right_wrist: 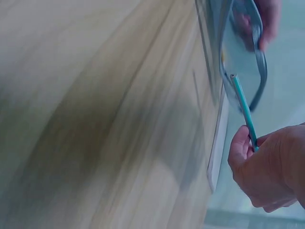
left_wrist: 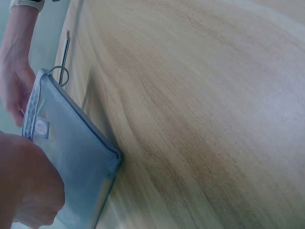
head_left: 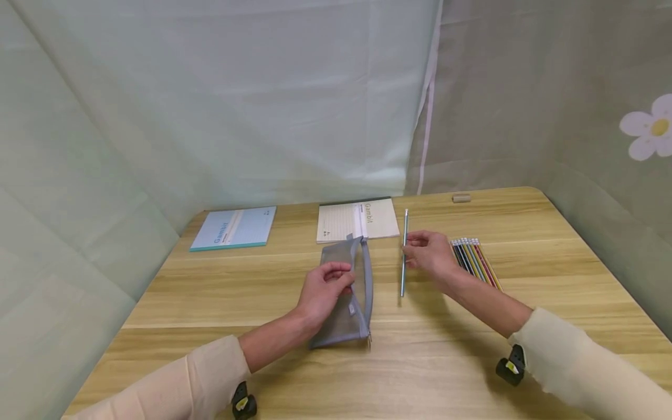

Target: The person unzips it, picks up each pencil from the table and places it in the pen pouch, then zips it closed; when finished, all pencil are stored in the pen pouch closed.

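Observation:
A grey mesh pencil case [head_left: 336,318] with a zipper stands tilted on the table, its mouth spread apart. My left hand [head_left: 324,291] pinches the near-left edge of that mouth. To the right, my right hand [head_left: 427,254] holds a teal pencil [head_left: 404,256] between thumb and fingers, above the table and apart from the case in the head view. The right wrist view shows one end of the teal pencil [right_wrist: 244,102] close to the opening. In the left wrist view the case's side [left_wrist: 81,152] hides part of the right hand.
Several pencils [head_left: 476,262] lie in a row right of my right hand, partly behind the forearm. A blue notebook [head_left: 233,228] and a cream notebook [head_left: 336,224] lie toward the back. A small brownish block [head_left: 461,198] sits near the far edge. Cloth hangs behind the table [head_left: 210,350].

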A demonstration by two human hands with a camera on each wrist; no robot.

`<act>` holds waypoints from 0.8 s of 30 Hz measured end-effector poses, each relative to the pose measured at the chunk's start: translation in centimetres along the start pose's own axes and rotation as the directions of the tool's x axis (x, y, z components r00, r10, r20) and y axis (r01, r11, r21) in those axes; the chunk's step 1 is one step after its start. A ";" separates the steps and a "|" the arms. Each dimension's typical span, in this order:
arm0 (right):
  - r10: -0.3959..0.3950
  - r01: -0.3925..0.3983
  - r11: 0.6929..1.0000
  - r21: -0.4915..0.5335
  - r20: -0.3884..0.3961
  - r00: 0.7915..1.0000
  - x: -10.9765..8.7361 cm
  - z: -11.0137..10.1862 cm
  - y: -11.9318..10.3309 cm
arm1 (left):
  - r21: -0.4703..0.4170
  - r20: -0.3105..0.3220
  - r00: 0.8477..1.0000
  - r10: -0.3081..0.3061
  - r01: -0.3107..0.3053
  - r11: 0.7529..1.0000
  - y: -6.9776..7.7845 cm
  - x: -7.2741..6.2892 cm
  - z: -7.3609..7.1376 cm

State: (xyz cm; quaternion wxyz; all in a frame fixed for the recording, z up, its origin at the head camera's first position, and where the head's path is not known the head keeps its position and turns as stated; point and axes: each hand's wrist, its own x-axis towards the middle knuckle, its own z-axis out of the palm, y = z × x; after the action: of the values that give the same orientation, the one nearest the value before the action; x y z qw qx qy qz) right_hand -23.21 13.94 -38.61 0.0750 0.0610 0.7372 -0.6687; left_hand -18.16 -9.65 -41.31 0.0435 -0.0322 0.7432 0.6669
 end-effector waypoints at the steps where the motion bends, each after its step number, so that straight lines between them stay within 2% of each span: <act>1: 0.006 -0.006 1.000 0.010 0.007 1.000 -0.1 0.5 0.0 | -0.004 0.000 1.000 0.000 0.000 1.000 0.0 0.0 0.0; 11: 0.007 -0.011 0.997 0.074 0.066 0.998 -1.0 4.3 0.7 | -0.009 0.006 1.000 -0.001 0.001 1.000 0.0 0.2 0.1; 17: -0.013 0.008 0.998 0.062 0.092 0.996 -1.7 5.5 1.1 | -0.016 0.002 1.000 -0.018 0.018 1.000 0.0 0.4 0.2; 24: -0.009 0.002 0.997 0.071 0.110 0.994 -2.3 6.3 1.2 | -0.010 0.011 1.000 -0.009 0.009 1.000 0.1 0.3 0.1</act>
State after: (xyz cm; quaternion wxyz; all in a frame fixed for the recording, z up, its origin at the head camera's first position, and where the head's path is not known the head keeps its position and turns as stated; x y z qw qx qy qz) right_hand -20.59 7.77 -39.96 0.1115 0.0246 0.7078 -0.6971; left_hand -18.43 -9.52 -41.24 0.0503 -0.0320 0.7394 0.6707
